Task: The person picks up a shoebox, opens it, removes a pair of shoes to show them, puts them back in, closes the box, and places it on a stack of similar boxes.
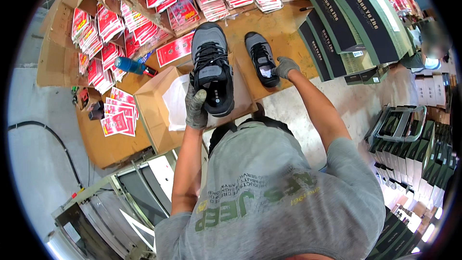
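My left hand (196, 108), in a grey work glove, is closed on the side of a grey and black lace-up sneaker (210, 48). The sneaker is held above an open cardboard box (159, 113) with white tissue paper (177, 98) in it. The matching sneaker (260, 58) lies on the table to the right, with something white inside its opening. Beside that shoe's heel is my gloved right hand (287, 67), thumb and forefinger apart at the collar edge. Whether the fingertips press on the shoe is hard to tell.
Cardboard compartments (57, 53) of red printed cards stand along the back and left. A blue bottle-like object (129, 65) lies near loose red cards (118, 113). Dark green shoe boxes (361, 19) are stacked at the right table end, with more boxes (414, 156) beyond.
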The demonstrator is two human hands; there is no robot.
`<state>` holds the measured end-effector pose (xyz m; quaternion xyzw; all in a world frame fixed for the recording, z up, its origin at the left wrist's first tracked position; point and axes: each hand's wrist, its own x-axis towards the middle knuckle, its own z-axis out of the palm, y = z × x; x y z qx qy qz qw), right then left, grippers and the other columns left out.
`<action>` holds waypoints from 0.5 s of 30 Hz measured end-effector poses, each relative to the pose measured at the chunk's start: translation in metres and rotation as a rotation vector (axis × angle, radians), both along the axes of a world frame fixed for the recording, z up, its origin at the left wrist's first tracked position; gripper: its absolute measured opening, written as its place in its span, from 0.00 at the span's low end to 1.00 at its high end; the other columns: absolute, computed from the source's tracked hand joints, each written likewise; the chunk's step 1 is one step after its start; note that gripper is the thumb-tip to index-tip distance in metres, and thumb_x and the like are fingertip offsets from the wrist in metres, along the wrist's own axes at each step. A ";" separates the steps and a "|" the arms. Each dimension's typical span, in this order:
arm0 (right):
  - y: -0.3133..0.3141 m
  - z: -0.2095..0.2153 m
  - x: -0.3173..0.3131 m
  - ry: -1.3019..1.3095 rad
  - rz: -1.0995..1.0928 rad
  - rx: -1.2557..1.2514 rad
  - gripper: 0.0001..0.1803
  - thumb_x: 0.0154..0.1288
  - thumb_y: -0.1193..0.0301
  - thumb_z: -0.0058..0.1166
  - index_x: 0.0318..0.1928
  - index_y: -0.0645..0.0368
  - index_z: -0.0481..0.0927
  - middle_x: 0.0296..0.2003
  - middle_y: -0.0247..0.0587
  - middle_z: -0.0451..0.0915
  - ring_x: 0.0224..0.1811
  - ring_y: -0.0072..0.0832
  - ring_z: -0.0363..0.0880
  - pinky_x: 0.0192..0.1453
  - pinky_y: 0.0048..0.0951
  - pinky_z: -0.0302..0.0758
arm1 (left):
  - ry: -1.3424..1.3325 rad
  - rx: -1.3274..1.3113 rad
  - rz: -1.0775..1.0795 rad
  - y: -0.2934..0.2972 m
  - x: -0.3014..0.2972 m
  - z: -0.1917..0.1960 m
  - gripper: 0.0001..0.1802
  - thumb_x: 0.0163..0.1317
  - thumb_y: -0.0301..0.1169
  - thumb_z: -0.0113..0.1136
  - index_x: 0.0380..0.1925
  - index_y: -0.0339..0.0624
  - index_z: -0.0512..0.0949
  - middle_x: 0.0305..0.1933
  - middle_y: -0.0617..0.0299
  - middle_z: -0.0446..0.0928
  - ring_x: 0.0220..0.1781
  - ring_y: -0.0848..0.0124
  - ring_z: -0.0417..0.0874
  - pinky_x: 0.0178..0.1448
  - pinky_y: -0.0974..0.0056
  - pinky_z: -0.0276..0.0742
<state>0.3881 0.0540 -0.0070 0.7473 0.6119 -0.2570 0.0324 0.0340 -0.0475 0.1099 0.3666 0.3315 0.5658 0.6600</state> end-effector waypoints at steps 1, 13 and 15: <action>0.007 0.000 -0.007 -0.005 0.005 -0.125 0.45 0.49 0.46 0.73 0.61 0.64 0.79 0.61 0.55 0.79 0.64 0.49 0.78 0.66 0.42 0.74 | -0.034 -0.061 -0.008 -0.005 -0.006 -0.006 0.48 0.55 0.51 0.75 0.71 0.42 0.67 0.63 0.60 0.77 0.64 0.66 0.77 0.69 0.59 0.74; 0.012 -0.099 -0.013 0.034 -0.080 -0.225 0.32 0.63 0.47 0.55 0.59 0.55 0.83 0.59 0.54 0.81 0.64 0.45 0.79 0.65 0.42 0.74 | 0.004 -0.229 0.075 -0.045 -0.019 -0.049 0.53 0.55 0.47 0.76 0.76 0.40 0.60 0.68 0.58 0.73 0.67 0.64 0.75 0.71 0.58 0.74; 0.009 -0.096 -0.022 0.125 -0.167 -0.123 0.29 0.64 0.53 0.55 0.60 0.56 0.82 0.58 0.57 0.82 0.63 0.45 0.80 0.65 0.41 0.75 | 0.013 -0.221 0.082 -0.047 -0.020 -0.049 0.53 0.55 0.47 0.75 0.76 0.40 0.60 0.69 0.58 0.72 0.68 0.64 0.75 0.71 0.58 0.73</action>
